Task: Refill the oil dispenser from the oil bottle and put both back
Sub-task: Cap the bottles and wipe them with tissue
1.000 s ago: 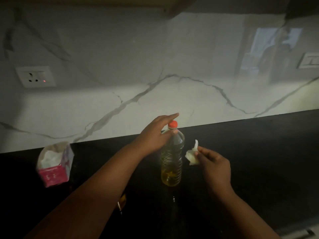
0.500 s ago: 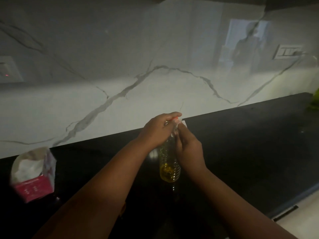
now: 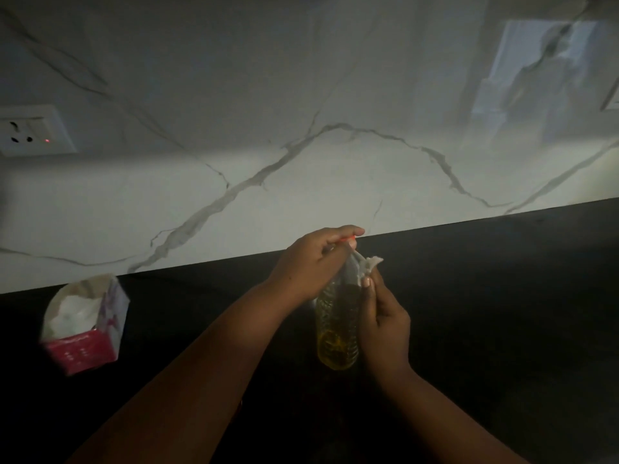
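Our left hand [image 3: 310, 262] pinches the orange cap [image 3: 348, 239] to steady the oil bottle [image 3: 336, 329] while our right hand [image 3: 382, 316], gripping a tissue [image 3: 368, 266], should wipe downward firmly without tipping it.

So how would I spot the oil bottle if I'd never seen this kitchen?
Look along the black counter below the marble wall. The oil bottle stands between the left hand and right hand: clear, ribbed, with yellow oil at its bottom, unlike the pink carton.

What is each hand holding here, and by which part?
Left hand grips the oil bottle at its red cap. Right hand pinches a white tissue against the bottle's shoulder.
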`<action>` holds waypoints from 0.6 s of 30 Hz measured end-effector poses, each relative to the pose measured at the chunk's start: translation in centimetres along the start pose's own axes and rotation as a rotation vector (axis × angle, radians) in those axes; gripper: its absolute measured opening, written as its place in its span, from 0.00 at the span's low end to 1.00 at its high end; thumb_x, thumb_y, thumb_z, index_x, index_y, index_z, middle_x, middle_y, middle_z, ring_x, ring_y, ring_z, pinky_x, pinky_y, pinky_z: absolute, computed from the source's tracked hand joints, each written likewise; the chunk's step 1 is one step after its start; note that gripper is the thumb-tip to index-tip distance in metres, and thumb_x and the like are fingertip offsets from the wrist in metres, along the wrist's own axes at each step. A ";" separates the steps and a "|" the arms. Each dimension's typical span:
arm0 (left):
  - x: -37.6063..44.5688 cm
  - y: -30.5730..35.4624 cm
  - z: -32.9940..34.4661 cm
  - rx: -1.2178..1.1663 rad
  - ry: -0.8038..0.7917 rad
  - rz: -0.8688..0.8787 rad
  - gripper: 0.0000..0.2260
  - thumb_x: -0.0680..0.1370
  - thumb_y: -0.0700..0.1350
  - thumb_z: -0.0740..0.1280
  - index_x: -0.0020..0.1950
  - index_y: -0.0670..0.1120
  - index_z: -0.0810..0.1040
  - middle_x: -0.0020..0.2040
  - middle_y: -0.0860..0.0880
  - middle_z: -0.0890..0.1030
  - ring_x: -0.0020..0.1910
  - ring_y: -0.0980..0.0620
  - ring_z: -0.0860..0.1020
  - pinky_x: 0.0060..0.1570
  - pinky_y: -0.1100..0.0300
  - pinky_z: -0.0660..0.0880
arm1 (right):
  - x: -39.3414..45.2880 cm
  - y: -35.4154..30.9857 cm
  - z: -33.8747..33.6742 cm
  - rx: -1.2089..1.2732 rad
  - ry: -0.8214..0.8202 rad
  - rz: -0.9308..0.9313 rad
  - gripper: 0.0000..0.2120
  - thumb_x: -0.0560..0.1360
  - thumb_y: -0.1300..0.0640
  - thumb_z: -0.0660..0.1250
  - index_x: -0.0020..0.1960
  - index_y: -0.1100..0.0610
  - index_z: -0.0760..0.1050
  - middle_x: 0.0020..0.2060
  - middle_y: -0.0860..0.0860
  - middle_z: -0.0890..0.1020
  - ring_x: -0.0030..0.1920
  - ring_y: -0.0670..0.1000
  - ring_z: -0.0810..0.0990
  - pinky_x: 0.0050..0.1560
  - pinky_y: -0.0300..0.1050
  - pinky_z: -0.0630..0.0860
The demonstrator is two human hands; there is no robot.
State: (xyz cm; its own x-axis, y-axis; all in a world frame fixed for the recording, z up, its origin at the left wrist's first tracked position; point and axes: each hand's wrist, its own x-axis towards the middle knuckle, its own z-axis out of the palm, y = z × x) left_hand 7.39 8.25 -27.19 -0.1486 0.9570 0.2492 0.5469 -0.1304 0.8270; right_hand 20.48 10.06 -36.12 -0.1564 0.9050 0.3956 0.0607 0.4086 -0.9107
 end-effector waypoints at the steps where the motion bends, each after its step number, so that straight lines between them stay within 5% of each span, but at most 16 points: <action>1: 0.1 0.0 0.1 -0.002 0.002 -0.002 0.12 0.83 0.54 0.60 0.64 0.64 0.76 0.65 0.60 0.76 0.60 0.61 0.73 0.53 0.67 0.72 | -0.1 0.3 0.0 0.029 0.006 0.049 0.14 0.81 0.51 0.56 0.57 0.50 0.79 0.40 0.47 0.84 0.39 0.44 0.82 0.38 0.41 0.80; 3: 0.2 -0.1 0.2 -0.005 0.009 -0.003 0.11 0.82 0.54 0.60 0.62 0.66 0.76 0.65 0.61 0.76 0.62 0.59 0.74 0.57 0.64 0.73 | -0.4 1.1 -0.1 0.023 0.009 0.141 0.16 0.81 0.55 0.56 0.40 0.51 0.78 0.28 0.48 0.78 0.28 0.42 0.75 0.31 0.41 0.72; 6: 0.2 -0.4 0.3 0.001 0.027 0.003 0.11 0.82 0.55 0.60 0.62 0.68 0.76 0.68 0.60 0.76 0.66 0.57 0.73 0.64 0.55 0.74 | -1.3 2.6 0.0 0.018 -0.058 0.320 0.19 0.82 0.55 0.55 0.35 0.54 0.75 0.27 0.48 0.76 0.28 0.41 0.73 0.30 0.38 0.70; 14: 0.1 -0.7 0.4 -0.032 0.044 0.029 0.11 0.81 0.56 0.61 0.56 0.74 0.75 0.64 0.65 0.77 0.65 0.62 0.73 0.66 0.53 0.74 | -1.0 6.4 -0.2 0.001 -0.223 0.722 0.15 0.80 0.56 0.56 0.39 0.61 0.74 0.37 0.59 0.77 0.37 0.56 0.75 0.40 0.51 0.72; 18: 0.1 -0.8 0.4 -0.042 0.051 0.036 0.11 0.80 0.57 0.61 0.56 0.74 0.76 0.63 0.65 0.78 0.65 0.62 0.74 0.65 0.53 0.74 | 0.3 3.8 -0.5 0.113 -0.237 0.794 0.10 0.78 0.62 0.60 0.45 0.64 0.79 0.44 0.59 0.84 0.47 0.57 0.82 0.53 0.57 0.78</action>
State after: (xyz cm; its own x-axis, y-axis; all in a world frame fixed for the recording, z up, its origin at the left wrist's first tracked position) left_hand 7.20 8.59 -28.02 -0.1716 0.9371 0.3040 0.5175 -0.1768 0.8372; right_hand 21.17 11.96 -39.44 -0.3127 0.8647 -0.3931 0.1434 -0.3661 -0.9194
